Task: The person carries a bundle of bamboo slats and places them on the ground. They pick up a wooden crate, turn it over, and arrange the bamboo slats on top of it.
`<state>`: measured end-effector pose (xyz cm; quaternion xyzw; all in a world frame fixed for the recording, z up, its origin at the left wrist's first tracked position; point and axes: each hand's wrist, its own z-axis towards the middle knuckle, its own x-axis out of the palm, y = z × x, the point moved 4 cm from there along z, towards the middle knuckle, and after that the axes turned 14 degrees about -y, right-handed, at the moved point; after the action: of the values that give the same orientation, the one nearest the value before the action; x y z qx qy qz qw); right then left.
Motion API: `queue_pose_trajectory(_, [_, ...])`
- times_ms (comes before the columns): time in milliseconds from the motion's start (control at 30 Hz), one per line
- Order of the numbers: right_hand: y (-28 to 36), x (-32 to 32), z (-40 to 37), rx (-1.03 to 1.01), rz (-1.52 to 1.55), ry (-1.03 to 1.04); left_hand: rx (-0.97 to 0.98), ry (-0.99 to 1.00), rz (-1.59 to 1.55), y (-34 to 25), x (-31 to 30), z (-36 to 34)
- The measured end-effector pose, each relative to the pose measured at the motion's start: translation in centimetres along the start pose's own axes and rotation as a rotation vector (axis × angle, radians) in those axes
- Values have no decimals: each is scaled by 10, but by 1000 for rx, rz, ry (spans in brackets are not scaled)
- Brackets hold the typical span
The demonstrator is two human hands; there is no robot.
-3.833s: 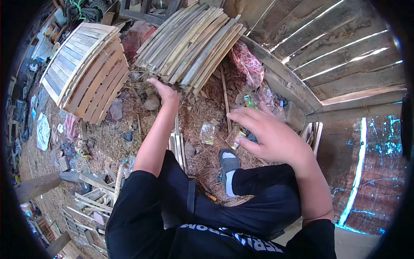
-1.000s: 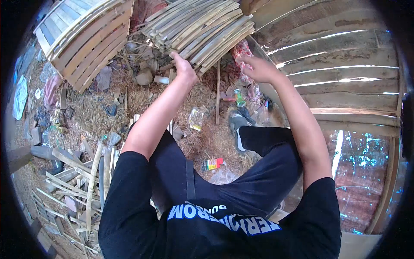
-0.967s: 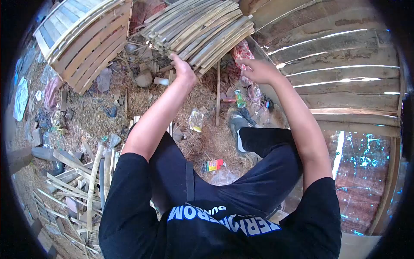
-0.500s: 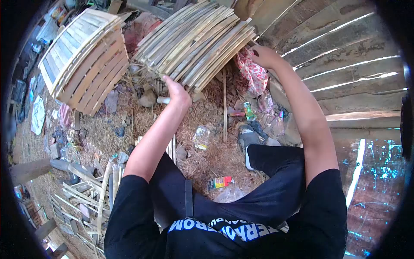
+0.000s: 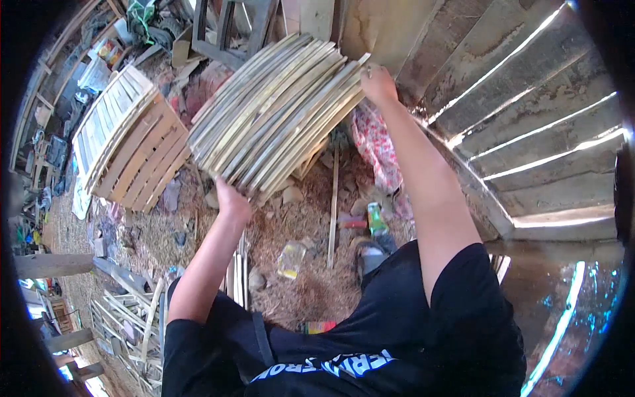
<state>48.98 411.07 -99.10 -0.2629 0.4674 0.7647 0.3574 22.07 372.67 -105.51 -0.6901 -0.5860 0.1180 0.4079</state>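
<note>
A thick stack of thin wooden slats (image 5: pixel 274 116) slopes across the upper middle of the view, higher at its right end. My left hand (image 5: pixel 233 200) grips the near lower end, thumb up against the slat tips. At the far right end, my right hand (image 5: pixel 380 85) has its fingers curled around the slat ends; its palm side is hidden. Under the stack, part of a wooden frame (image 5: pixel 308 159) shows. A red and white floral cloth (image 5: pixel 377 145) hangs just below my right hand.
A slatted wooden crate (image 5: pixel 135 145) stands at left. Loose slats (image 5: pixel 129 321) lie at lower left. A plank wall (image 5: pixel 509 99) rises at right. On the straw-strewn ground are a clear plastic container (image 5: pixel 291 258), a green packet (image 5: pixel 377 220) and an upright stick (image 5: pixel 334 212).
The view has tilted upward, so the scene sits lower. My right hand has shifted up from beside the floral cloth onto the slat ends. My left hand keeps its hold.
</note>
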Motion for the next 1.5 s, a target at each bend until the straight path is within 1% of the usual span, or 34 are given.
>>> queue_pose_trajectory(33, [-7, 8, 15, 25, 56, 8, -56, -89, 10, -2, 5, -9])
queue_pose_trajectory(67, [-13, 15, 26, 16, 69, 0, -55, -107, 57, -5, 11, -14])
queue_pose_trajectory(133, [-29, 29, 46, 84, 110, -49, -71, -171, 102, 0, 8, -8])
queue_pose_trajectory(200, [-45, 42, 63, 104, 123, -41, -77, -164, 107, -3, 11, -9])
queue_pose_trajectory(267, [-64, 70, 84, 87, 308, -83, -87, -164, 104, -4, 10, -4])
queue_pose_trajectory(300, [-72, 87, 90, 119, 399, -100, -93, -135, 85, -3, 7, 3])
queue_pose_trajectory(333, [-75, 94, 92, 109, 411, -90, -98, -104, 66, -3, 12, 1])
queue_pose_trajectory(400, [-76, 105, 86, 90, 628, 59, -67, -157, 85, -5, 13, -3])
queue_pose_trajectory(433, [-70, 109, 80, 87, 704, 34, -108, -115, 45, -5, 15, -5])
queue_pose_trajectory(467, [-71, 108, 78, 80, 712, 43, -147, -73, 5, -4, 17, -6])
queue_pose_trajectory(500, [-65, 97, 76, 68, 695, 75, -128, -125, 7, -4, 15, -7])
queue_pose_trajectory(533, [-64, 96, 77, 55, 679, 105, -120, -132, -1, -5, 18, -13])
queue_pose_trajectory(567, [-65, 95, 80, 95, 722, 156, -87, -145, 24, -7, 21, -19])
queue_pose_trajectory(600, [-69, 93, 81, 89, 730, 164, -56, -158, 50, -8, 21, -23])
queue_pose_trajectory(633, [-73, 91, 79, 152, 837, 220, -52, -167, 44, -6, 11, -13])
queue_pose_trajectory(667, [-75, 90, 76, 214, 940, 277, 9, -202, 48, -5, -4, 5])
queue_pose_trajectory(700, [-81, 95, 75, 268, 963, 268, 67, -239, 49, -6, -6, 5])
queue_pose_trajectory(800, [-86, 111, 73, 260, 1012, 300, 65, -303, 99, -1, -13, -4])
queue_pose_trajectory(867, [-88, 120, 71, 241, 1009, 283, 33, -346, 84, 4, -10, -1])
queue_pose_trajectory(933, [-81, 114, 65, 219, 1000, 261, -10, -258, -14, 8, 3, 0])
queue_pose_trajectory(1000, [-79, 107, 61, 265, 951, 211, 13, -249, 6, 7, 6, 3])
queue_pose_trajectory(1067, [-71, 104, 55, 223, 931, 197, 0, -162, -152, 5, 8, 8])
queue_pose_trajectory(1100, [-69, 102, 53, 183, 913, 177, -3, -185, -150, 4, 15, -1])
queue_pose_trajectory(1200, [-69, 103, 55, 159, 916, 192, -2, -225, -64, 3, 21, -18])
queue_pose_trajectory(1233, [-75, 110, 60, 154, 840, 202, 4, -249, -30, 3, 18, -17])
queue_pose_trajectory(1267, [-82, 116, 66, 158, 831, 208, -12, -230, -30, 3, 16, -17])
queue_pose_trajectory(1300, [-84, 112, 72, 66, 701, 94, -8, -205, -40, 3, 12, -11])
queue_pose_trajectory(1333, [-76, 93, 69, -27, 569, -14, -5, -183, -51, 2, 8, -9])
queue_pose_trajectory(1367, [-69, 73, 65, -98, 464, -91, 78, -187, 18, -2, 2, -8])
queue_pose_trajectory(1400, [-59, 58, 57, -101, 464, -83, 167, -84, -4, -3, -6, -2])
queue_pose_trajectory(1467, [-25, 32, 41, -488, 437, -220, 653, -543, 498, -26, -48, 26])
queue_pose_trajectory(1500, [-9, 27, 30, -648, 478, -187, 934, -548, 707, -32, -26, -2])
